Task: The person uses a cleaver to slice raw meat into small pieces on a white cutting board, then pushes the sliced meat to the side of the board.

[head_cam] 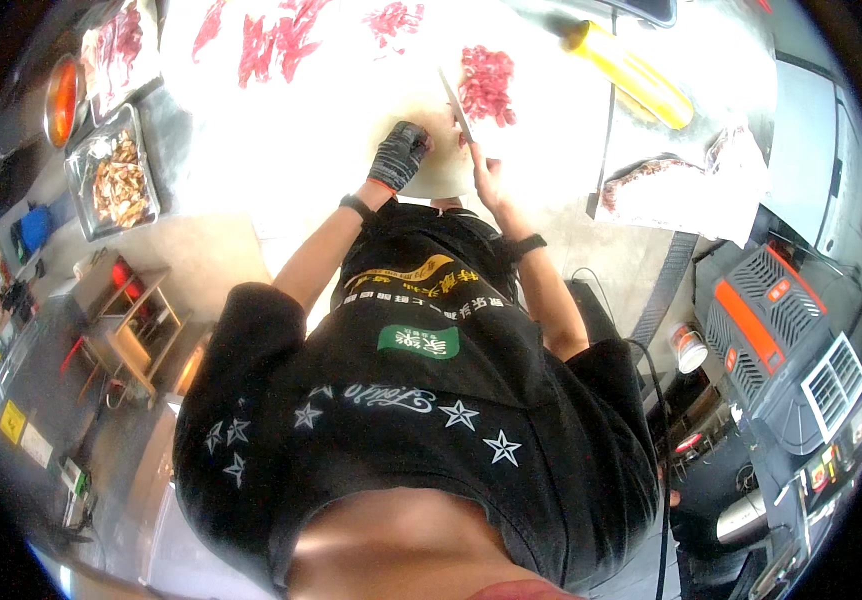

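My right hand (488, 180) grips the handle of a kitchen knife (458, 109), its blade pointing away from me over a white cutting board (438, 176). Small bits of red meat lie beside the blade. Just right of the knife is a pile of cut red meat (486, 84). My left hand (402, 156), in a grey knitted glove, rests curled on the board, left of the knife. Something pinkish shows at its fingertips; whether it is meat or bare skin is unclear. Strips of raw red meat (281, 41) and a smaller meat heap (395, 24) lie farther off. Glare washes out much of the surface.
At left stand a clear tray of brown sliced pieces (120, 180), a tray of raw meat (122, 52) and a bowl of orange-red contents (63, 101). A yellow cylinder (632, 75) and meat on white wrapping (671, 187) lie at right. A grey-orange machine (765, 322) stands lower right.
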The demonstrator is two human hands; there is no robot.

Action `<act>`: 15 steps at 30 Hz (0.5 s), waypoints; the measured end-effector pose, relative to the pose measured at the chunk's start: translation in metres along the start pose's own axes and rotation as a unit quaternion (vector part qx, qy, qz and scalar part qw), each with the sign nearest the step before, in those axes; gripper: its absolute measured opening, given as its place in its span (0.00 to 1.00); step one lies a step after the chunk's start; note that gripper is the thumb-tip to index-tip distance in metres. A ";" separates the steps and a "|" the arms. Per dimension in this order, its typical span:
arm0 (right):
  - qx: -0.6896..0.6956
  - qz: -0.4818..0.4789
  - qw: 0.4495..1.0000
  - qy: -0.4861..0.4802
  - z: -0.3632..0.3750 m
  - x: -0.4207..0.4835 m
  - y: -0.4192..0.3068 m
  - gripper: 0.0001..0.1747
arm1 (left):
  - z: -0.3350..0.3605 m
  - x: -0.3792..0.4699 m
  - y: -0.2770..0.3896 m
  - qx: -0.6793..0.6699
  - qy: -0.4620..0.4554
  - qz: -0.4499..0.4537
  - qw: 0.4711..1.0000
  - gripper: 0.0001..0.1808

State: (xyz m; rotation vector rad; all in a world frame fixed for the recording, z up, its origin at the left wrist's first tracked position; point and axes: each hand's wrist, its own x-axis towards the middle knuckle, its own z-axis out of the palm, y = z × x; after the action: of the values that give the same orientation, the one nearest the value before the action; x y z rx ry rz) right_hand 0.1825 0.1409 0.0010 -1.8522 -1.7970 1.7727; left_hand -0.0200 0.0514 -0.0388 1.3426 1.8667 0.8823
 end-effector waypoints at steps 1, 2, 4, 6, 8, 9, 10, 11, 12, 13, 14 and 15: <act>-0.043 -0.016 0.999 -0.016 -0.004 -0.001 -0.014 0.46 | -0.001 -0.002 0.000 -0.014 0.004 -0.004 1.000 0.04; -0.085 -0.031 0.995 -0.031 -0.008 -0.001 -0.025 0.46 | -0.001 -0.005 0.002 0.025 0.023 0.010 0.999 0.05; -0.107 -0.051 0.992 -0.052 -0.006 -0.005 -0.027 0.45 | 0.003 -0.010 0.005 0.098 0.062 0.040 0.992 0.06; -0.112 -0.051 0.989 -0.078 -0.003 -0.018 -0.028 0.46 | 0.008 -0.014 0.003 0.115 0.069 0.029 0.991 0.07; -0.117 -0.038 0.988 -0.091 0.005 -0.021 -0.023 0.47 | 0.014 -0.016 -0.004 0.138 0.065 0.022 0.988 0.09; -0.116 -0.034 0.988 -0.094 0.006 -0.023 -0.021 0.47 | 0.017 -0.015 -0.006 0.151 0.056 0.022 0.987 0.10; -0.116 -0.030 0.988 -0.097 0.007 -0.024 -0.019 0.47 | 0.019 -0.015 -0.008 0.164 0.048 0.022 0.985 0.11; -0.116 -0.027 0.988 -0.101 0.007 -0.025 -0.018 0.48 | 0.021 -0.015 -0.010 0.176 0.041 0.012 0.983 0.09; -0.119 -0.031 0.987 -0.099 0.008 -0.025 -0.015 0.48 | 0.022 -0.012 -0.008 0.187 0.034 0.004 0.982 0.07; -0.122 -0.035 0.987 -0.097 0.008 -0.023 -0.013 0.48 | 0.022 -0.011 -0.006 0.199 0.026 -0.005 0.980 0.05; -0.124 -0.039 0.987 -0.096 0.009 -0.022 -0.011 0.48 | 0.021 -0.011 -0.005 0.182 0.045 0.004 0.982 0.06; -0.128 -0.036 0.986 -0.097 0.010 -0.021 -0.010 0.48 | 0.020 -0.011 -0.005 0.165 0.065 0.013 0.984 0.06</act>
State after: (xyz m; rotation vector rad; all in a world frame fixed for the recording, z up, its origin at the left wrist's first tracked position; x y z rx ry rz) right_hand 0.1753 0.1235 0.0183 -1.7156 -2.2258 1.8291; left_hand -0.0034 0.0422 -0.0526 1.5398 2.1729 0.7072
